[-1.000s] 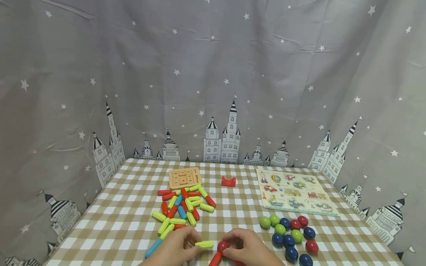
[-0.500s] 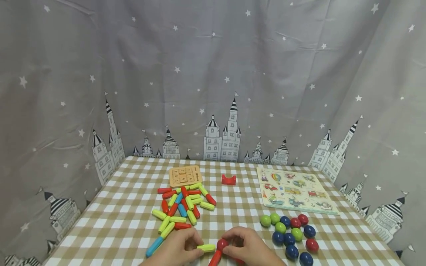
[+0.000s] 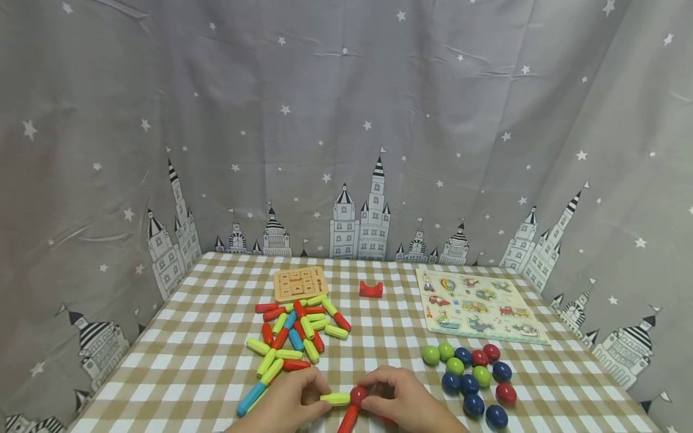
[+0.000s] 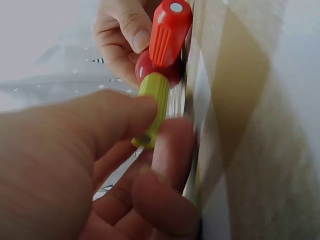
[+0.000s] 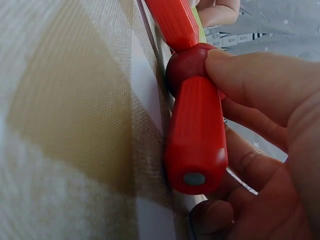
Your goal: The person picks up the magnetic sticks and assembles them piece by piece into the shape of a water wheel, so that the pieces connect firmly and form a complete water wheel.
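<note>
My left hand (image 3: pixel 295 400) pinches a yellow-green magnetic rod (image 3: pixel 335 399) between thumb and fingers, low over the checked cloth. The rod's free end meets a red ball (image 3: pixel 358 395), which my right hand (image 3: pixel 403 400) holds by thumb and fingertips. Two red magnetic rods are joined to that ball: one red rod (image 3: pixel 348 419) points toward me, and another red rod (image 5: pixel 197 135) extends under the right hand, its grey end disc showing in the right wrist view. In the left wrist view, the yellow-green rod (image 4: pixel 157 85) lines up against the ball (image 4: pixel 142 65).
Left of centre lies a loose pile of red, yellow and blue rods (image 3: pixel 295 340). Green, blue and red balls (image 3: pixel 468 383) cluster at the right. Behind stand a wooden number puzzle (image 3: pixel 299 284), a red cradle-shaped block (image 3: pixel 370 290) and a picture puzzle board (image 3: pixel 479 307).
The gap between the yellow-green rod and the red ball has closed; they now meet. The ball has shifted slightly left in my right hand. The loose rods and balls stay put.
</note>
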A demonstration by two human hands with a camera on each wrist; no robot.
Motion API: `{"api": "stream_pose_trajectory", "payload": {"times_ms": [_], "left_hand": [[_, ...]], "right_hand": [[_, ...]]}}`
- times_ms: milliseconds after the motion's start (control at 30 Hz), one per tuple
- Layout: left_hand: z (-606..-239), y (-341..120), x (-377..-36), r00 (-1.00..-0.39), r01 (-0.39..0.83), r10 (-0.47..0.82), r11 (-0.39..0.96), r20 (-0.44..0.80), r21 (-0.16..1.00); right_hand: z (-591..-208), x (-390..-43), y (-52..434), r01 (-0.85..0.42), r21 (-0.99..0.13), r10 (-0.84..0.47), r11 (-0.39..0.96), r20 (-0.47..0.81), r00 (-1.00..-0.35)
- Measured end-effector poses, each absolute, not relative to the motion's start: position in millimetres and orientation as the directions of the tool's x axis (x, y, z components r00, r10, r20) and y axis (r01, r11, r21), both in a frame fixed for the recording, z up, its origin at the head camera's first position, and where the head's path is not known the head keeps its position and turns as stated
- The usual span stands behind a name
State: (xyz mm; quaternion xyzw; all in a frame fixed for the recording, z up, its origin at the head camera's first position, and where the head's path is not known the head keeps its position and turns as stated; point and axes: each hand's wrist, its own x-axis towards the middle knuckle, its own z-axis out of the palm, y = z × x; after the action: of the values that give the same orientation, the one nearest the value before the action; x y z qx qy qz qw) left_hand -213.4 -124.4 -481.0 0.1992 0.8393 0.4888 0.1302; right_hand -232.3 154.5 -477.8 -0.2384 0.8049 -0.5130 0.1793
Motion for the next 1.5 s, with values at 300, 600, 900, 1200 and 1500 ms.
{"api": "stream_pose_trajectory", "payload": {"times_ms": [300, 600, 900, 1200, 1500], "left_hand": [[-480, -123, -210, -0.859, 0.222, 0.510, 0.443, -0.041, 0.868], [-473, -126, -211, -0.922, 0.226, 0.387, 0.563, -0.012, 0.795], [-467, -132, -218, -0.982, 0.156, 0.100, 0.912, 0.162, 0.379], [-472, -134, -223, -0.981, 0.144, 0.087, 0.929, 0.176, 0.340], [-478, -135, -224, -0.963, 0.208, 0.145, 0.936, 0.228, 0.285]], "right_hand": [[-479, -230, 152, -0.180, -0.901, -0.582, 0.394, -0.092, -0.808], [-477, -232, 155, -0.187, -0.890, -0.550, 0.416, -0.082, -0.831], [-476, -234, 154, -0.277, -0.873, -0.561, 0.401, 0.005, -0.828], [-475, -233, 155, -0.217, -0.892, -0.549, 0.396, -0.040, -0.835], [-477, -233, 155, -0.217, -0.884, -0.548, 0.414, -0.052, -0.835]]}}
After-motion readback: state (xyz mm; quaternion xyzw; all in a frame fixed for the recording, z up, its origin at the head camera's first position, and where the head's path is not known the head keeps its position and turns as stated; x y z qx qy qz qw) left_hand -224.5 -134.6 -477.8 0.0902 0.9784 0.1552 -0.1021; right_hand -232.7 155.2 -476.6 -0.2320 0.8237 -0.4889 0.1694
